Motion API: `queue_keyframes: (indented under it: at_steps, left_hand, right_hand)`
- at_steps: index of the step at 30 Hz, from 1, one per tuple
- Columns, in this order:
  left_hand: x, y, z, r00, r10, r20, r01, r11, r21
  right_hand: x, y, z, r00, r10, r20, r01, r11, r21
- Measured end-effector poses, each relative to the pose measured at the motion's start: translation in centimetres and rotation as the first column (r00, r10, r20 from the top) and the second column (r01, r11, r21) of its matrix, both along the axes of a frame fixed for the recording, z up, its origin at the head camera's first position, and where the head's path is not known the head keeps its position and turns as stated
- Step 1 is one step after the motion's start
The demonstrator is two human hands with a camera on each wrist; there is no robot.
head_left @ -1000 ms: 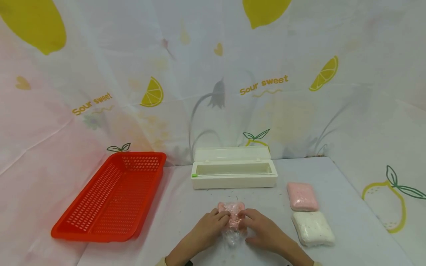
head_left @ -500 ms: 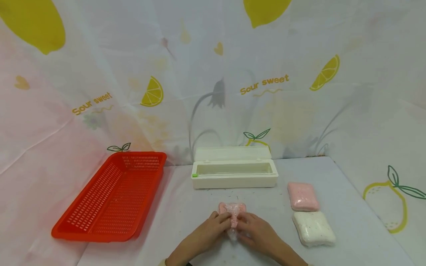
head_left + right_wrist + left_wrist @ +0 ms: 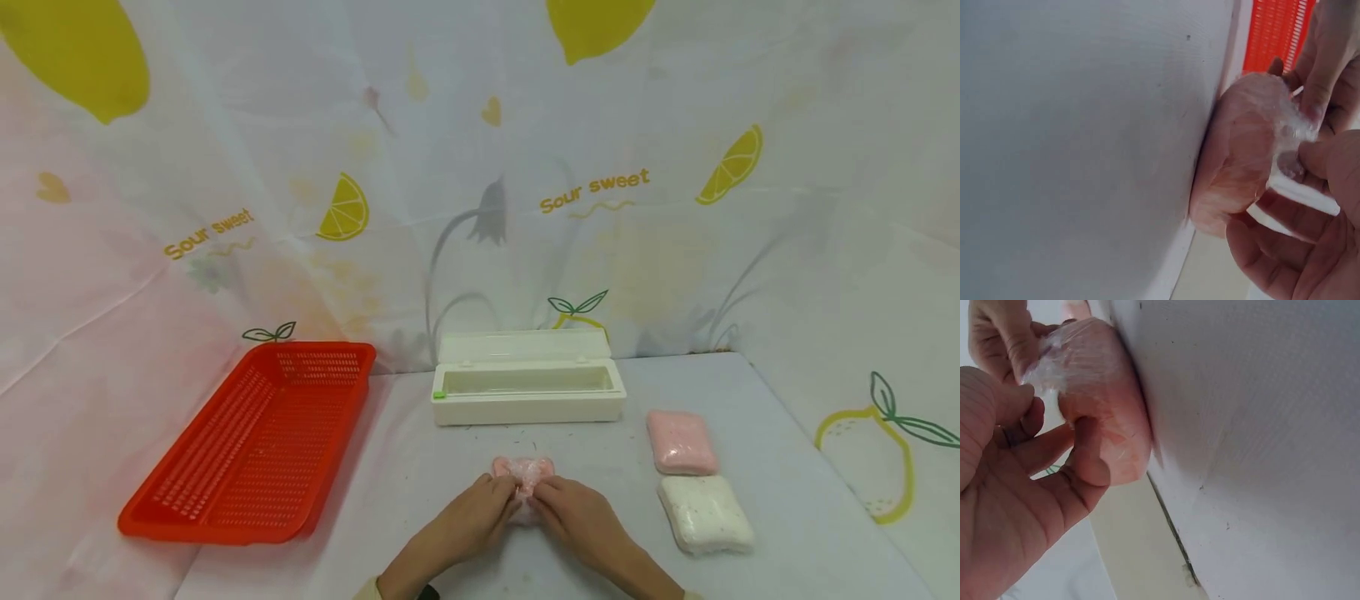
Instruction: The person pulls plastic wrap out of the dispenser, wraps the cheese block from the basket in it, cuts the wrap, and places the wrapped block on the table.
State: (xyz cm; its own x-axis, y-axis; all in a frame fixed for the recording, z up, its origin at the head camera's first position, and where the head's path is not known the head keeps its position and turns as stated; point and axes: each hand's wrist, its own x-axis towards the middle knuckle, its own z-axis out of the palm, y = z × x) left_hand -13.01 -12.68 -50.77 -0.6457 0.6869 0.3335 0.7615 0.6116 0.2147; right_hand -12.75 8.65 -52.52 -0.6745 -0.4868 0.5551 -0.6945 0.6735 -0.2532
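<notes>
A pink soap-like block (image 3: 528, 468) lies on the table, wrapped in clear cling film (image 3: 1072, 353). My left hand (image 3: 476, 512) is at its left side; the thumb and index finger pinch gathered film over the block, while another fingertip touches the block's side. From the opposite side, my right hand (image 3: 585, 517) pinches the film too, its thumb close to the left hand's fingers in the right wrist view. The film stretches up from the block (image 3: 1235, 150) toward both hands. The block's near part is mostly hidden behind the fingers in the head view.
Behind the hands stands a long white cling film box (image 3: 528, 408), lid raised, with a green slider (image 3: 439, 395). A red perforated basket (image 3: 318, 492) is at the left. On the right lie a wrapped pink block (image 3: 682, 443) and a wrapped white block (image 3: 707, 515).
The loose film hanging at the block's near end has been folded up over it. Both hands have drawn closer together, and the right hand's fingers now pinch the film.
</notes>
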Motion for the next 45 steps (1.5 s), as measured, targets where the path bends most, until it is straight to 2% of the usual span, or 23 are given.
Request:
queue_keyframes:
  at_steps: [4, 9, 12, 16, 19, 23, 25, 28, 31, 33, 34, 40, 42, 45]
  left_hand:
    - [-0.4, 0.5, -0.1, 0.999, 0.045, 0.006, -0.045, 0.999, 0.017]
    - [-0.8, 0.9, -0.3, 0.997, 0.079, 0.004, -0.079, 0.997, 0.01]
    - [-0.9, 0.9, -0.2, 0.995, 0.071, -0.066, -0.074, 0.996, -0.04]
    - [-0.9, 0.6, -0.1, 0.982, 0.035, -0.188, -0.056, 0.992, -0.111]
    - [-0.8, 0.1, 0.2, 0.977, -0.012, -0.212, -0.018, 0.99, -0.143]
    - [-0.9, -0.6, 0.7, 0.991, -0.065, -0.116, 0.044, 0.984, -0.175]
    - [-0.9, -0.9, 0.7, 0.995, -0.079, -0.058, 0.067, 0.979, -0.194]
    - [-1.0, -1.2, 0.5, 0.996, -0.086, 0.004, 0.085, 0.971, -0.222]
    - [-1.2, -1.4, 0.2, 0.996, -0.084, 0.022, 0.087, 0.971, -0.224]
    - [-1.4, -1.4, 0.0, 0.996, -0.085, 0.018, 0.087, 0.976, -0.202]
    - [-1.5, -1.4, -0.1, 0.996, -0.089, 0.011, 0.089, 0.979, -0.184]
    - [-2.4, -1.3, -1.0, 0.988, -0.155, -0.017, 0.155, 0.988, 0.001]
    - [-2.6, -1.5, -1.1, 0.983, -0.183, 0.01, 0.182, 0.98, 0.077]
    - [-2.7, -1.7, -1.2, 0.972, -0.211, 0.102, 0.191, 0.966, 0.174]
  right_hand:
    - [-0.2, -0.6, 0.1, 0.995, -0.091, 0.038, 0.092, 0.995, -0.029]
    - [-0.6, -0.8, 0.4, 0.99, -0.112, 0.088, 0.115, 0.993, -0.027]
    - [-1.1, -0.6, 0.4, 0.993, -0.076, 0.087, 0.075, 0.997, 0.009]
    - [-1.8, -0.2, 0.5, 0.999, 0.017, 0.027, -0.018, 0.999, 0.045]
    - [-2.1, 0.0, 0.6, 0.996, 0.086, 0.013, -0.087, 0.995, 0.056]
    - [-2.1, 0.3, 0.6, 0.987, 0.156, 0.025, -0.157, 0.982, 0.103]
    - [-2.1, 0.6, 0.7, 0.981, 0.185, 0.06, -0.191, 0.973, 0.132]
    - [-2.0, 1.4, 1.1, 0.961, 0.185, 0.208, -0.219, 0.964, 0.154]
    - [-2.1, 2.0, 1.3, 0.923, 0.169, 0.346, -0.235, 0.959, 0.157]
    - [-2.2, 2.3, 1.3, 0.912, 0.17, 0.374, -0.244, 0.957, 0.16]
    - [-2.2, 2.4, 1.3, 0.913, 0.179, 0.367, -0.251, 0.955, 0.16]
    - [-2.4, 2.5, 0.7, 0.944, 0.22, 0.248, -0.256, 0.958, 0.125]
    - [-2.6, 2.6, 0.4, 0.949, 0.232, 0.215, -0.259, 0.96, 0.106]
    - [-2.7, 2.9, 0.3, 0.939, 0.268, 0.215, -0.287, 0.956, 0.061]
